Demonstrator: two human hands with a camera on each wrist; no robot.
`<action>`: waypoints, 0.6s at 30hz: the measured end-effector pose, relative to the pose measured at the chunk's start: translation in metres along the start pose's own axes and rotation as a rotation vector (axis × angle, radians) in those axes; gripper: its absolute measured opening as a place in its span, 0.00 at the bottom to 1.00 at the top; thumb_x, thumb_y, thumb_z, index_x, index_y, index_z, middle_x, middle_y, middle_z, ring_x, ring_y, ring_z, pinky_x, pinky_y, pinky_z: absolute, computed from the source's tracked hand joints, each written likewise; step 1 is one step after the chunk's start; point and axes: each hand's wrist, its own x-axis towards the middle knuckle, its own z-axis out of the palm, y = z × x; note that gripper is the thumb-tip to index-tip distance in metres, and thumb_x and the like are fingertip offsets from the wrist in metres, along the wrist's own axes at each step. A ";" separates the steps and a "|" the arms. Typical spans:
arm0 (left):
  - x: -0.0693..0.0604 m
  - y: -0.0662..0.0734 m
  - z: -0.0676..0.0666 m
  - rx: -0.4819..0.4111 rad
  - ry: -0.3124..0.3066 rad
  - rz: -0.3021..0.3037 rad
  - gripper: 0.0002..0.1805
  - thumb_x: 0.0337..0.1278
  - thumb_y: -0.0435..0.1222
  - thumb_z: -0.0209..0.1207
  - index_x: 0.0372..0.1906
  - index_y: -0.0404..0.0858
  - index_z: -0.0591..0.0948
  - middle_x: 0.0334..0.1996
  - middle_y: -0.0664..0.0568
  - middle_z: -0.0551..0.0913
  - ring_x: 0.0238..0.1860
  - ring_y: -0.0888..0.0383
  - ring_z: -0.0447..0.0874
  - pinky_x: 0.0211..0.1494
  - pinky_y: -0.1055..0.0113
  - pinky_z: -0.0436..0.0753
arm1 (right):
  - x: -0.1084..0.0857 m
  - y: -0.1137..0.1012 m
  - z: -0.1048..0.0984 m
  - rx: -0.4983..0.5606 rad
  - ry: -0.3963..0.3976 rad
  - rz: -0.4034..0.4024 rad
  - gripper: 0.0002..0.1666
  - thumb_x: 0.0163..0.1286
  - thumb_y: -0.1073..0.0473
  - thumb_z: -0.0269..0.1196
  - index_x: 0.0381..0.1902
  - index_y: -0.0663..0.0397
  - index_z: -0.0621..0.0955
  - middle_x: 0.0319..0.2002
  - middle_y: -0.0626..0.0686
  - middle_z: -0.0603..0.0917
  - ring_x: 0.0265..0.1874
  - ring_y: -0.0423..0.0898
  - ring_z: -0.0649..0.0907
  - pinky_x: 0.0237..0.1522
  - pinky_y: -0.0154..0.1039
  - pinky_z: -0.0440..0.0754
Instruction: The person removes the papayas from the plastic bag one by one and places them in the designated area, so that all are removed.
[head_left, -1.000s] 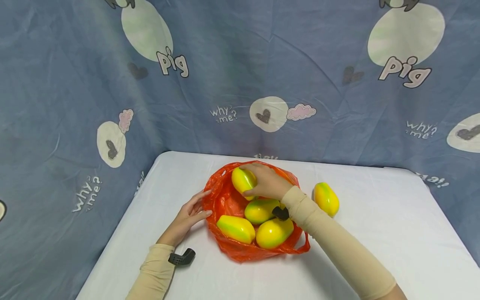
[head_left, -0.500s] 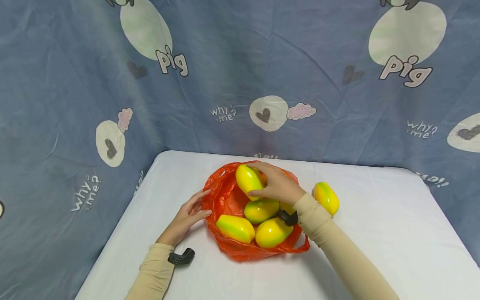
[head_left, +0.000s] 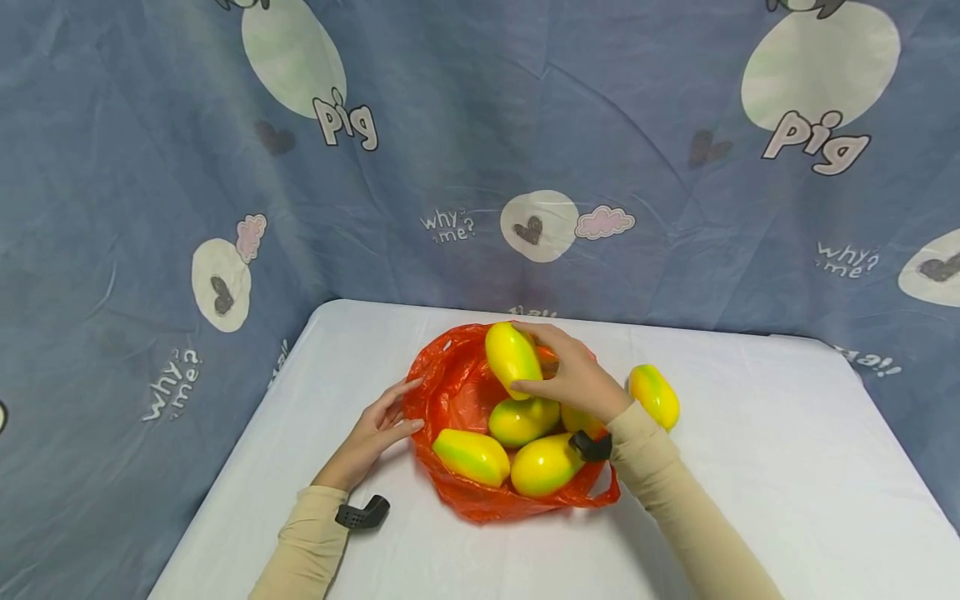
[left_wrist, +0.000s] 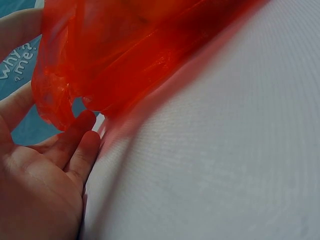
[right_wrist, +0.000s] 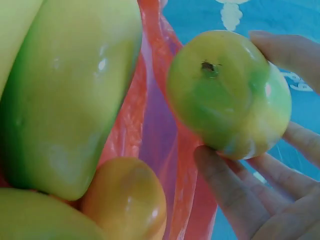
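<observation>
A red plastic bag (head_left: 472,504) lies with its mouth spread wide, several yellow-green mangoes (head_left: 471,457) inside it. My right hand (head_left: 573,371) grips one mango (head_left: 513,360) above the back part of the bag; in the right wrist view, fingers and thumb curve round this mango (right_wrist: 227,95). At the bag's left rim, my left hand (head_left: 371,437) has its fingers extended and touches the plastic. The left wrist view has the left hand (left_wrist: 45,170) beside the red bag (left_wrist: 125,55), some fingertips hidden behind the film.
One more mango (head_left: 654,397) lies on the white table (head_left: 765,467), right of the bag. Black wrist devices sit at both sleeves. A blue patterned cloth (head_left: 405,150) hangs behind and at the left of the table.
The right hand has moved up and to the right with its mango, showing more of the mangoes below. The left hand stays at the rim.
</observation>
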 end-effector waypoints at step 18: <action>0.000 0.000 -0.001 -0.005 -0.006 0.002 0.34 0.68 0.39 0.65 0.76 0.55 0.69 0.83 0.53 0.54 0.83 0.47 0.54 0.68 0.83 0.69 | -0.030 0.020 -0.020 0.103 0.255 -0.001 0.47 0.60 0.50 0.78 0.74 0.30 0.71 0.72 0.44 0.74 0.69 0.54 0.78 0.62 0.57 0.84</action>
